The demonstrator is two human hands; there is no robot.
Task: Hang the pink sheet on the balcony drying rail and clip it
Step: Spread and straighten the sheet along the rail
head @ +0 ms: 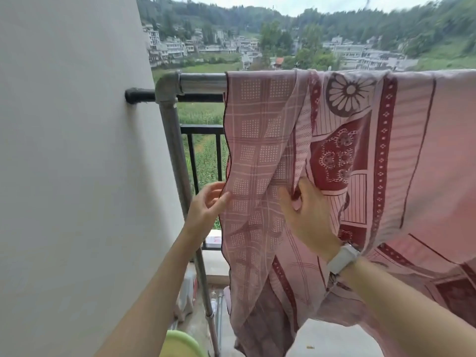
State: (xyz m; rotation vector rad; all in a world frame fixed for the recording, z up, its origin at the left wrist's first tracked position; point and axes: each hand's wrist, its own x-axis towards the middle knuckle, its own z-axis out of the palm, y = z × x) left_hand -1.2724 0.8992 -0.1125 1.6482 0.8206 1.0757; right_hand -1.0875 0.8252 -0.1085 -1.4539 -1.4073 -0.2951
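Note:
The pink sheet [262, 140], checked on one side and printed with dark red flowers on the other, hangs draped over the metal drying rail [203, 82]. My left hand [208, 202] pinches the sheet's dark-hemmed left edge at mid height. My right hand [306, 210], with a white watch on its wrist, grips a fold of the sheet further right, thumb in front of the cloth. The rail's right part is hidden under the fabric. No clip is in view.
A white wall [72, 150] stands close on the left. The rail's grey upright post [177, 155] runs down beside the black balcony railing [203, 140]. A green basin's rim [180, 343] shows at the bottom. Concrete floor lies below the sheet.

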